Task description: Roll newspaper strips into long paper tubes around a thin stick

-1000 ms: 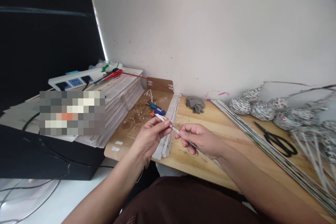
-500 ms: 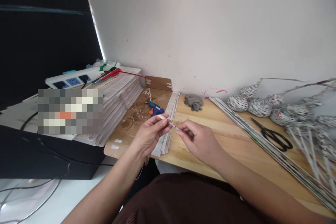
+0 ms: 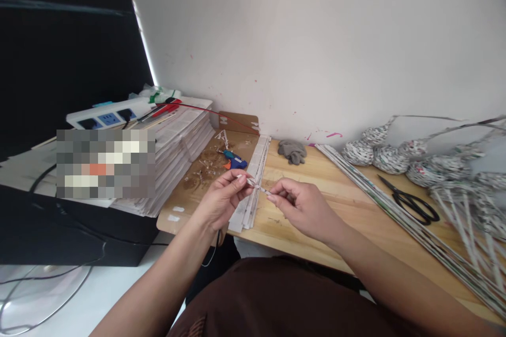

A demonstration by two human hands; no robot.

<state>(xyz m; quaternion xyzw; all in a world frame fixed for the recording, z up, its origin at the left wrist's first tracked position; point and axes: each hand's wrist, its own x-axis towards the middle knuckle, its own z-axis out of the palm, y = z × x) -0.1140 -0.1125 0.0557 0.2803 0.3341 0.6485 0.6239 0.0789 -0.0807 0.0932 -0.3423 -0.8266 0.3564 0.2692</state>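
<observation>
Between my hands is a short, thin twist of whitish printed paper (image 3: 258,186), held in the air above the near edge of the table. My left hand (image 3: 226,195) pinches its left end between thumb and fingertips. The right end sits in the pinch of my right hand (image 3: 297,204), whose other fingers are curled in. Below and behind the hands lies a stack of newspaper strips (image 3: 256,160). A blue glue gun (image 3: 236,161) rests on a stained brown cardboard sheet (image 3: 177,200) just beyond my left hand.
Tall newspaper stacks (image 3: 193,134) with a power strip (image 3: 106,114) stand at the left. Long rolled paper sticks (image 3: 379,210), black scissors (image 3: 413,204) and woven paper gourd shapes (image 3: 389,160) lie on the right. A grey cloth (image 3: 292,151) sits near the wall.
Both hands stay nearly in place on the paper twist. Slightly more of its length shows between the fingertips now. The view has shifted a little.
</observation>
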